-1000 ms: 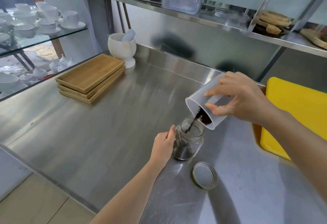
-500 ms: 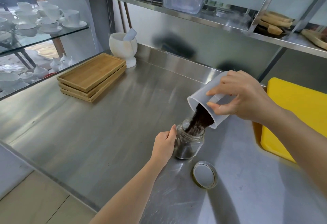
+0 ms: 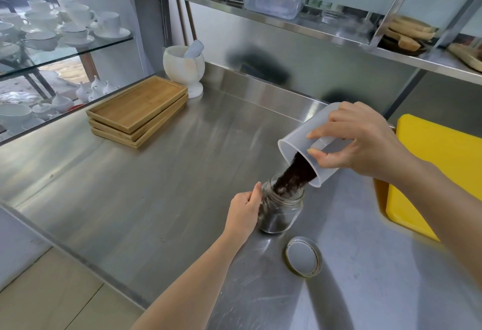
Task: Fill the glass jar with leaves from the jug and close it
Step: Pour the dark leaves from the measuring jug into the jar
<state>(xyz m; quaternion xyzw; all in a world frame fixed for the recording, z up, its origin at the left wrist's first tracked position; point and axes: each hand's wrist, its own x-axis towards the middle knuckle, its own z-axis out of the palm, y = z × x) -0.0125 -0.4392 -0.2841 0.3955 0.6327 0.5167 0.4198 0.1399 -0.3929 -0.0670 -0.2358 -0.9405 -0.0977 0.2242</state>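
Note:
A small clear glass jar (image 3: 280, 212) stands upright on the steel counter, partly filled with dark leaves. My left hand (image 3: 245, 212) grips its left side. My right hand (image 3: 360, 142) holds a translucent plastic jug (image 3: 300, 139) tipped steeply, mouth down and left, just above the jar's opening. A thick stream of dark leaves (image 3: 294, 175) slides from the jug into the jar. The jar's round metal lid (image 3: 303, 256) lies flat on the counter, to the front right of the jar.
A yellow cutting board (image 3: 438, 168) lies at the right. A stack of wooden trays (image 3: 138, 110) and a white mortar with pestle (image 3: 184, 69) sit at the back left. Glass shelves of white cups (image 3: 52, 29) are on the left, a steel shelf (image 3: 287, 24) overhead.
The jug has tipped further and the trickle of leaves has grown into a thick stream. The level in the jar has risen. My left hand has stayed on the jar.

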